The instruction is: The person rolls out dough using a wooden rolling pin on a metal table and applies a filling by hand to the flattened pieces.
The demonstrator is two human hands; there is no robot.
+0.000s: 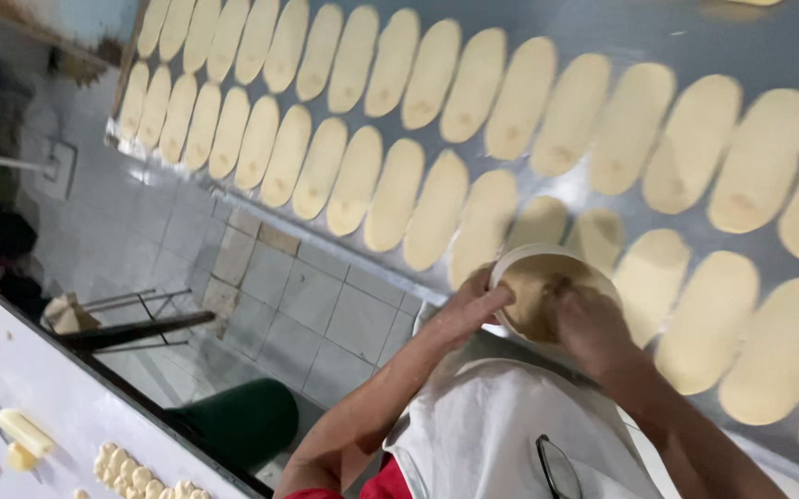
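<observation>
My left hand (473,300) grips the rim of a small white bowl (533,257) holding a tan filling. My right hand (589,323) has its fingers down inside the bowl, in the filling. The bowl hangs just above the near edge of a grey metal table (640,32). Several rows of pale oval dough pieces (395,194) lie flat on that table, side by side. The nearest dough ovals (709,319) sit just right of the bowl. I wear a white apron (501,425) with black glasses (556,467) hanging on it.
A tiled floor (326,314) runs between the tables. A second white table (58,407) at lower left carries small dough lumps (136,471) and a pale stick-shaped piece (23,431). A green bin (242,420) and a metal stool frame (136,319) stand on the floor.
</observation>
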